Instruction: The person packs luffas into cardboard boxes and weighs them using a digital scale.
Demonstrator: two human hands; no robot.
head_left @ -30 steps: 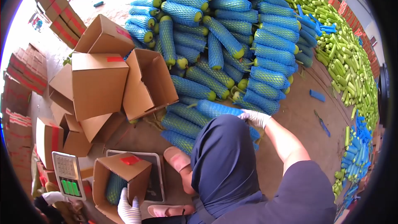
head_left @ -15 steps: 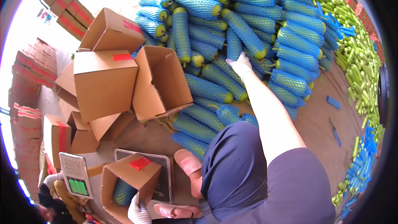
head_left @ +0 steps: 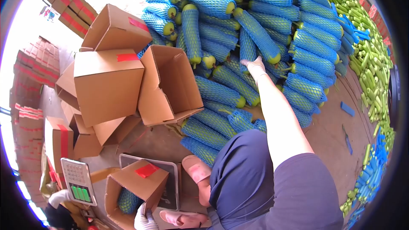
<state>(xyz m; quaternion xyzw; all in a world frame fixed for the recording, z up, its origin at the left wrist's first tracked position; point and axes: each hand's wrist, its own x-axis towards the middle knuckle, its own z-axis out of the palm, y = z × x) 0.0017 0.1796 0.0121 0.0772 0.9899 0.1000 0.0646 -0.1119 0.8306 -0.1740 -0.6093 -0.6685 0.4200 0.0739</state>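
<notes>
Scale display [head_left: 79, 183]: characters illegible. Left hand [head_left: 145, 221]: clamped on the edge of the open carton [head_left: 144, 179], which holds a netted vegetable [head_left: 128, 201]. Right hand [head_left: 255, 67]: fingers partly spread, touching the lower end of a blue-netted gourd [head_left: 247, 46] in the pile; grip cannot be determined.

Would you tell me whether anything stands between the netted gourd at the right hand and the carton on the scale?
Yes: between the netted gourd at the right hand and the carton on the scale lie other netted gourds; an open carton stands close beside that path.
</notes>
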